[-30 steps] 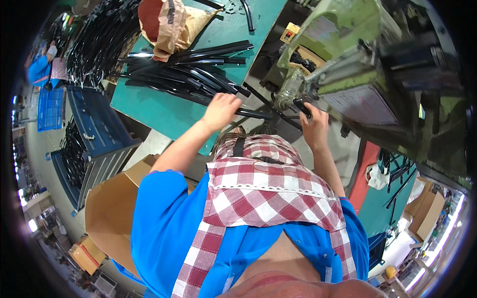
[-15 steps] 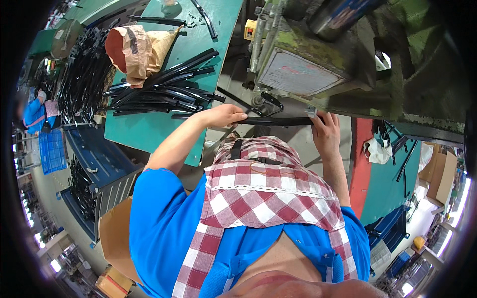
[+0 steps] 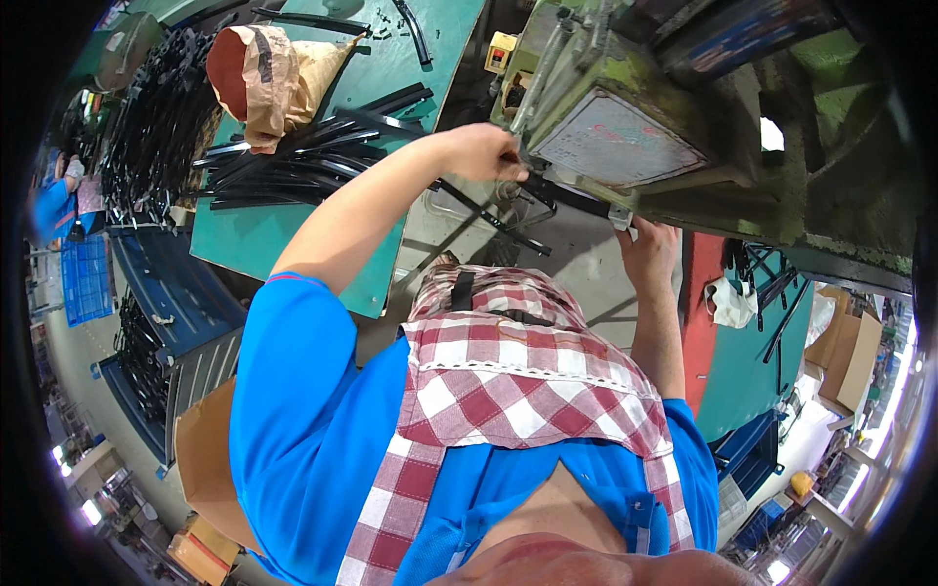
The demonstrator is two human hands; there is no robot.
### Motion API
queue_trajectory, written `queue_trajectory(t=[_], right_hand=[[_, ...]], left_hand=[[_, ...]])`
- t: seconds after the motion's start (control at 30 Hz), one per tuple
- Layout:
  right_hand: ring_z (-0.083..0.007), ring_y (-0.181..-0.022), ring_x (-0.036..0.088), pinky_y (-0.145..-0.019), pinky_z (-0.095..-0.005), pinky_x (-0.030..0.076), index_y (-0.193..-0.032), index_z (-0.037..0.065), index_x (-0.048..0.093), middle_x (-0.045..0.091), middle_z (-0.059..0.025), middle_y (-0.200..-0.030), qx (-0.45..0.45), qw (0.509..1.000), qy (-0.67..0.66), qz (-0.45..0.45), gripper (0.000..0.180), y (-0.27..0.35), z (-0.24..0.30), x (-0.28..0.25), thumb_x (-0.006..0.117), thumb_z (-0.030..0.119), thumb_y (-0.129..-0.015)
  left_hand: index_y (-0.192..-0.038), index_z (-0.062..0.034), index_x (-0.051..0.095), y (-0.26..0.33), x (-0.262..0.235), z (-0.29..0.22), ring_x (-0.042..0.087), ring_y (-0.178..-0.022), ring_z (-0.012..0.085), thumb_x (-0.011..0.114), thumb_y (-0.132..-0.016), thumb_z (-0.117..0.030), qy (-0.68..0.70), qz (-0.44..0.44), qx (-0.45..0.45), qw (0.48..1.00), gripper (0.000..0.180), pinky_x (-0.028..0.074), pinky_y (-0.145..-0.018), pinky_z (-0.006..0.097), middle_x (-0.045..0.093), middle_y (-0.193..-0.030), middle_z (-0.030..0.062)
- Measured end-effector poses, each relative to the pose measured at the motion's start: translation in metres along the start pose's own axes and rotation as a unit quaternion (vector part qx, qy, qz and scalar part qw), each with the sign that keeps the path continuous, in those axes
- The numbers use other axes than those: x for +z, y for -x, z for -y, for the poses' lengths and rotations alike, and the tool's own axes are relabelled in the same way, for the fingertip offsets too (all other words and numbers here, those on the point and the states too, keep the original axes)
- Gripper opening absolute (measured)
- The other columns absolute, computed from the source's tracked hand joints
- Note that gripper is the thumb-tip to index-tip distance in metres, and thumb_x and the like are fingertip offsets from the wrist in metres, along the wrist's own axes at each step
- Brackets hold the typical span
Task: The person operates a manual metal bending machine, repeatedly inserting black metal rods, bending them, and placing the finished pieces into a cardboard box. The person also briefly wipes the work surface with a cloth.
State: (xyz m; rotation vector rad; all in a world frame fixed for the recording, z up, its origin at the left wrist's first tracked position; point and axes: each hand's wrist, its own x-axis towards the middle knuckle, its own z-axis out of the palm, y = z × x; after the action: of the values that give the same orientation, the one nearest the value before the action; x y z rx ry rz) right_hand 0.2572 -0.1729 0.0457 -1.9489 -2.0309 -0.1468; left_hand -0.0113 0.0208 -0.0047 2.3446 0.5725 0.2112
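Reaching up toward the upper middle of the frame, the left hand (image 3: 484,151) is closed around one end of a long black strip (image 3: 567,198) that runs along the front of a green press machine (image 3: 625,127). The right hand (image 3: 647,252), a little right of centre, is curled around the other end of the same strip, just under a small metal bracket on the machine's lower edge. The strip lies between the two hands, pressed against the machine's base; whether it sits inside a slot cannot be told.

At upper left, a green worktop (image 3: 283,234) carries a loose pile of black strips (image 3: 293,161), with a brown paper bag (image 3: 269,73) lying on top of them. Farther left, blue crates (image 3: 171,303) hold more black pieces. A cardboard box (image 3: 200,459) shows at lower left beside the person's blue sleeve. A red-and-white checked apron (image 3: 508,391) fills the lower centre. At right, a second green worktop (image 3: 752,352) bears a white cloth (image 3: 728,301) and a few dark rods.
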Motion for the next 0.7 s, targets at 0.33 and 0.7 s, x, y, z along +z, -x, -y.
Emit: queue_trajectory(t=[0.33,0.7], right_hand=[[-0.0354,-0.103,0.056,-0.088,-0.0448,0.043,-0.103,0.006,0.066,0.063,-0.0146,-0.108,0.059,0.998,0.0,0.008,0.035,0.015,-0.02,0.012,0.075,0.02,-0.072],[-0.0352,-0.103,0.057,-0.09,-0.0436,0.043,-0.107,0.011,0.067,0.064,-0.0134,-0.105,0.062,0.995,-0.07,0.041,0.038,0.018,-0.031,0.034,0.074,0.015,-0.07]], left_hand=[[-0.12,-0.0227,0.06,-0.029,0.0,-0.009,0.059,-0.105,0.0335,0.056,-0.09,-0.042,-0.11,0.092,-0.02,0.989,0.035,0.049,-0.088,0.041,0.063,-0.116,0.0112],[-0.128,-0.0162,0.055,-0.014,-0.011,-0.032,0.055,-0.113,0.0351,0.056,-0.091,-0.045,-0.016,0.175,-0.134,0.975,0.047,0.043,-0.097,0.041,0.061,-0.121,0.0141]])
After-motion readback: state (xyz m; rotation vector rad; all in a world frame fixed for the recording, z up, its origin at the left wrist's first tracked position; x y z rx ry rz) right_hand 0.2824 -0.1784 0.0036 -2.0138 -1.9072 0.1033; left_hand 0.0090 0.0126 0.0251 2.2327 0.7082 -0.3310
